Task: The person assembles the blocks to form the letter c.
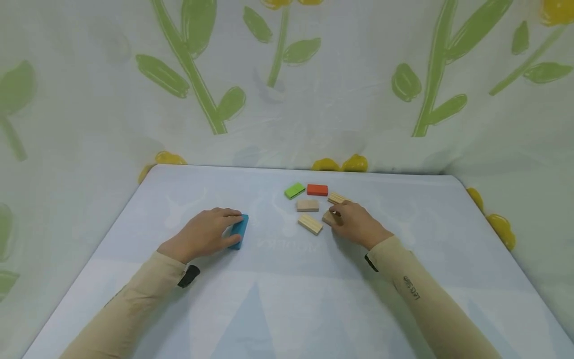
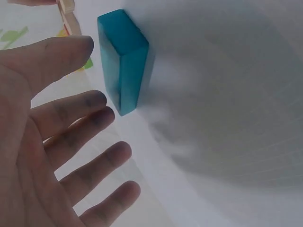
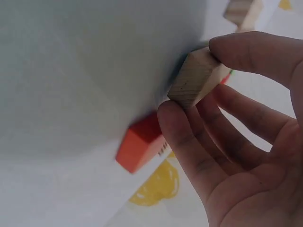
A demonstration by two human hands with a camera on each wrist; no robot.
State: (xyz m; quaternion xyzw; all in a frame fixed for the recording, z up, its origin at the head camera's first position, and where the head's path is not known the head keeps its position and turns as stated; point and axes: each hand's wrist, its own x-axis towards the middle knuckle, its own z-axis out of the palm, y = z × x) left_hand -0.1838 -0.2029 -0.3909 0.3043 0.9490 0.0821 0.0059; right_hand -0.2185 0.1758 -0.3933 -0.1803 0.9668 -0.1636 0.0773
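My left hand (image 1: pixel 204 234) is at a blue rectangular block (image 1: pixel 239 230), with thumb and fingers spread along its left side. In the left wrist view those fingers are loosely extended beside the blue block (image 2: pixel 120 61); whether they touch it I cannot tell. My right hand (image 1: pixel 358 227) pinches a plain wooden block (image 1: pixel 329 218) between thumb and fingertips. Its grained end (image 3: pixel 191 80) shows in the right wrist view, the rest partly behind the fingers. Beside that hand lies a red block (image 3: pixel 137 146) with dark marks on one side.
Around the right hand lie a grooved wooden block (image 1: pixel 310 224), a plain wooden block (image 1: pixel 308 205), another grooved one (image 1: pixel 338 198), a red block (image 1: pixel 317 190) and a green block (image 1: pixel 294 190). The white table (image 1: pixel 287 309) meets a leaf-patterned curtain (image 1: pixel 314 124) at its back edge.
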